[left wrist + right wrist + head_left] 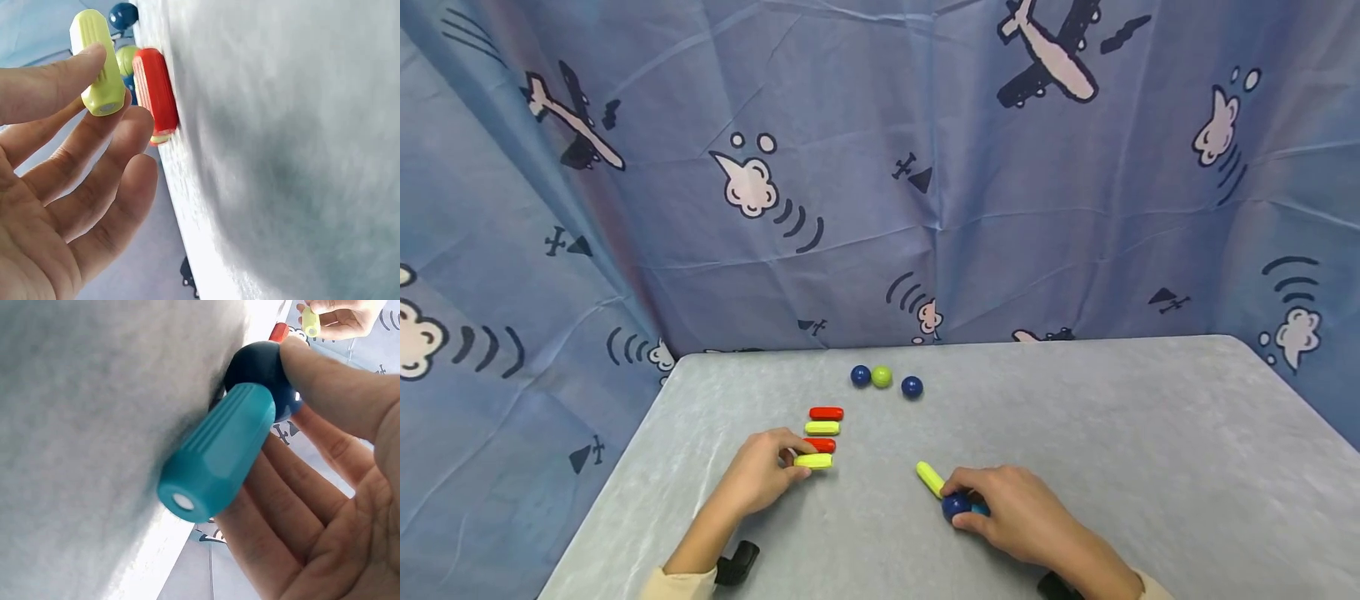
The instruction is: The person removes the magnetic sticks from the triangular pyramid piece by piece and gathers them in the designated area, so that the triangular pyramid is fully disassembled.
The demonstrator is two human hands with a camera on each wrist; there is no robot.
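Observation:
My left hand (760, 473) pinches a yellow-green ribbed peg (90, 28) between thumb and fingers, just in front of a red peg (826, 445). In the left wrist view the held peg is raised off the table. My right hand (1022, 510) pinches a dark blue ball (255, 365) near the table's front. A teal ribbed peg (219, 456) lies beside that ball, partly under the right hand in the head view. Another yellow-green peg (929, 479) lies at a slant just beyond the right fingertips.
Another yellow-green peg (822, 428) and another red peg (826, 413) continue the row beyond the left hand. Farther back on the grey table (1112, 400) sit a blue ball (861, 376), a green ball (882, 377) and a second blue ball (912, 387). A patterned blue curtain (850, 292) hangs behind.

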